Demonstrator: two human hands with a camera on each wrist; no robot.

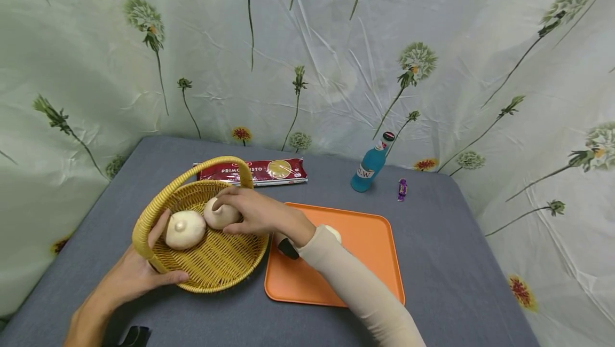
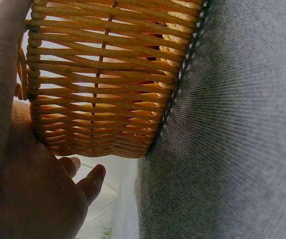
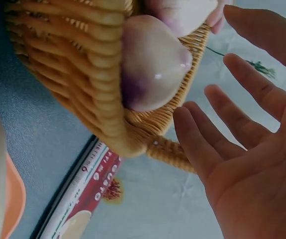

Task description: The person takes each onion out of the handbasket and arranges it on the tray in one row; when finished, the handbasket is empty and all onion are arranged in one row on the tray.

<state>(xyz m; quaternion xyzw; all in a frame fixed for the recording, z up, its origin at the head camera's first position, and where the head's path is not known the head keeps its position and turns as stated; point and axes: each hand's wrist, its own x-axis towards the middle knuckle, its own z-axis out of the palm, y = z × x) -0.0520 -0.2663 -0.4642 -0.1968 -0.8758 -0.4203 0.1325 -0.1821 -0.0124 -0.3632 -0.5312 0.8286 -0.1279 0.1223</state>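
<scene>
A yellow wicker basket point(image 1: 216, 267) with a tall handle stands on the table at the left. My left hand point(image 1: 136, 272) holds its left rim beside the handle's foot, thumb along the front edge; in the left wrist view other fingers point(image 2: 90, 186) extend by the woven side. Inside lie two white bulbs with purple tinges, a left bulb point(image 1: 184, 229) and a right bulb point(image 1: 221, 213). My right hand point(image 1: 254, 211) reaches into the basket over the right bulb. In the right wrist view its fingers are spread and loosely straight, apart from the near bulb point(image 3: 155, 64).
An orange tray point(image 1: 370, 267) lies right of the basket, under my right forearm, with a whitish item point(image 1: 333, 233) partly hidden by the sleeve. Behind stand a red spaghetti pack point(image 1: 278, 171), a blue bottle point(image 1: 370, 168) and a purple wrapped candy point(image 1: 402, 190). A floral curtain backs the table.
</scene>
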